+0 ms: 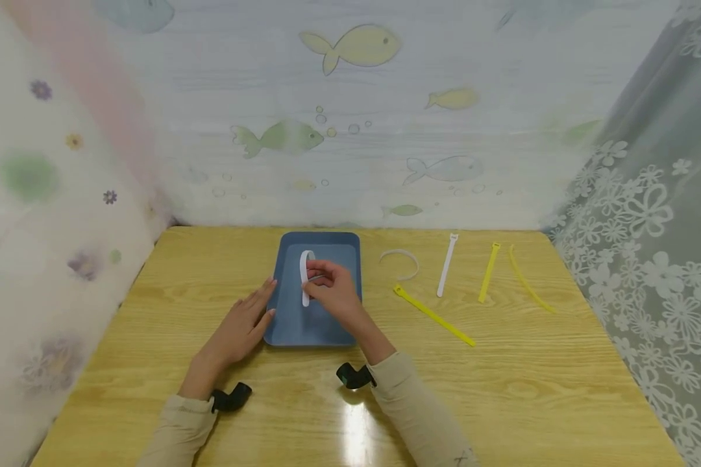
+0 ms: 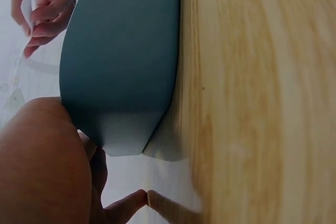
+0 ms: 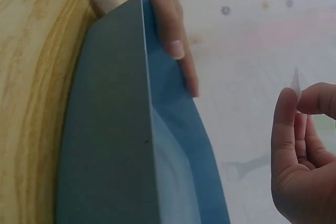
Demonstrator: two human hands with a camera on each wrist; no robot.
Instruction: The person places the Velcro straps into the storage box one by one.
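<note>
Five loose ties [image 1: 433,316] on wooden table [image 1: 526,389], fish-print backdrop [image 1: 350,97]

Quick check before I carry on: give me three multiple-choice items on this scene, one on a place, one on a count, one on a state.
1. Where does the left hand rest?
A. against the left edge of the blue tray
B. on the yellow ties
C. off the table

2. How many yellow ties lie on the table right of the tray?
A. one
B. three
C. five

3. What is the right hand doing?
A. lying flat and idle
B. pinching a curled white tie over the tray
C. gripping the tray rim

Answers: 1 A, its straight fingers touch the tray's left side; 2 B, the head view shows one, a second and a third; 3 B, the fingers pinch the white strip.
</note>
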